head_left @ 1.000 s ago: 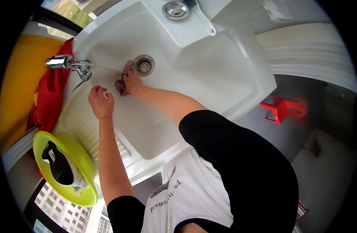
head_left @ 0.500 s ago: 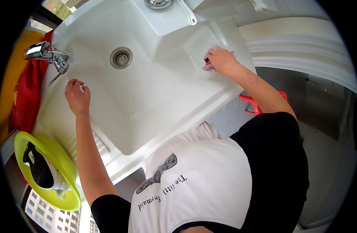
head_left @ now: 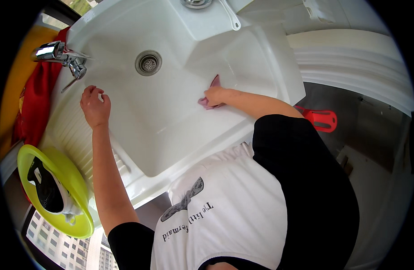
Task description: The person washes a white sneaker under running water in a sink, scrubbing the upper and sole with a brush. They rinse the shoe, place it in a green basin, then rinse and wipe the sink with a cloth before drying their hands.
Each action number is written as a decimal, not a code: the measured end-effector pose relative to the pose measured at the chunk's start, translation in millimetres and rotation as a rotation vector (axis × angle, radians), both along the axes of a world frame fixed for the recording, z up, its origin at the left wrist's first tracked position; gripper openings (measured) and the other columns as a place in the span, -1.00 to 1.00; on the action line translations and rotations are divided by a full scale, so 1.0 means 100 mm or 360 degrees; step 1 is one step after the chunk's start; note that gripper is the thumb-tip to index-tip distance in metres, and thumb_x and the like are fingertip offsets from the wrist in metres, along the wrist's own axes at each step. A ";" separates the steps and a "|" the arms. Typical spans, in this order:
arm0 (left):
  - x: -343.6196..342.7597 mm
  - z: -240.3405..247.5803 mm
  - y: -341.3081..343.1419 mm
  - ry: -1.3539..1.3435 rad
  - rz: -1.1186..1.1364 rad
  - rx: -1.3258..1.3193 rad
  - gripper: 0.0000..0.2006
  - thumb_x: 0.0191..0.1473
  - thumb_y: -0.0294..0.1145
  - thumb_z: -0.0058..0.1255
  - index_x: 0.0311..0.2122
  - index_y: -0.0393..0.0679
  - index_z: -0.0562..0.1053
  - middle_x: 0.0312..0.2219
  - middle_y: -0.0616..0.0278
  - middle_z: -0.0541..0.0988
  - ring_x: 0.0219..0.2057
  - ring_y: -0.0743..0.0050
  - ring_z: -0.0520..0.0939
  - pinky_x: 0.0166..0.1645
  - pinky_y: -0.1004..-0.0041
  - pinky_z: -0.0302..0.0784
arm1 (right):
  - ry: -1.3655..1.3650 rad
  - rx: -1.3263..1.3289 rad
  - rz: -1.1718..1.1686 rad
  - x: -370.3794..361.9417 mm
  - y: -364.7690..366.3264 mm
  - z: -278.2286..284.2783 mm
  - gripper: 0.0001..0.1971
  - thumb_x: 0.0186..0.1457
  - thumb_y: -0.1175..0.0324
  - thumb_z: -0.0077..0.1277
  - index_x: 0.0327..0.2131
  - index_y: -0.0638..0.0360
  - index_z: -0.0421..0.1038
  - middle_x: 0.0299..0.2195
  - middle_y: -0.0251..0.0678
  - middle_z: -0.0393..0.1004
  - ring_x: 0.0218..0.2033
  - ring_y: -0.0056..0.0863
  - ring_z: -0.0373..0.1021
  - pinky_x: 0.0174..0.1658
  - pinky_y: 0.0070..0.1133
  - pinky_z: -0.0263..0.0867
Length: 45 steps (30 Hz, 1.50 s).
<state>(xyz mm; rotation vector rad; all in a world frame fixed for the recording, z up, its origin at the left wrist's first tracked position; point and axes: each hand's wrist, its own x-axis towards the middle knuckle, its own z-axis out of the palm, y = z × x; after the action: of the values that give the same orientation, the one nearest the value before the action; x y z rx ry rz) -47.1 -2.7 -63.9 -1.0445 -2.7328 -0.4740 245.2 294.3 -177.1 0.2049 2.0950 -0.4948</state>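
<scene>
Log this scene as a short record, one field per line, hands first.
Left hand: holding nothing, fingers loosely curled, near the faucet
Right hand: gripping a pinkish cloth
Cloth position: inside the white sink, right of the drain
Left side: ribbed drainboard; yellow-green basin holding a black-and-white item, kind unclear
Right side: red chair, partly hidden behind the person's sleeve

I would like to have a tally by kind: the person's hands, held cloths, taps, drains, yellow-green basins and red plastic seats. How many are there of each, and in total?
Hands: 2 (left hand, right hand)
Held pink cloth: 1
Tap: 1
Drain: 1
Yellow-green basin: 1
Red plastic seat: 1
Total: 7
</scene>
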 end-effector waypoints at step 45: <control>0.03 0.04 -0.02 -0.0050 0.0017 -0.0061 -0.94 -0.17 -0.51 -0.04 -0.49 -0.15 0.45 -0.21 0.20 0.46 -0.13 0.24 0.45 -0.02 0.25 0.31 | 0.0933 0.0541 -0.1481 -0.81 -0.23 -0.04 -0.34 -0.14 0.31 0.04 0.04 0.41 0.06 0.09 0.26 -0.08 0.13 0.20 -0.08 0.16 -0.24 0.04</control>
<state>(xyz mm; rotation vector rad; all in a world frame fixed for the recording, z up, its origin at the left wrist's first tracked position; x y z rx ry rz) -43.8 -4.9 -60.3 -1.0394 -2.7843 -0.4420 164.6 270.9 -181.1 1.4148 2.5602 -0.7958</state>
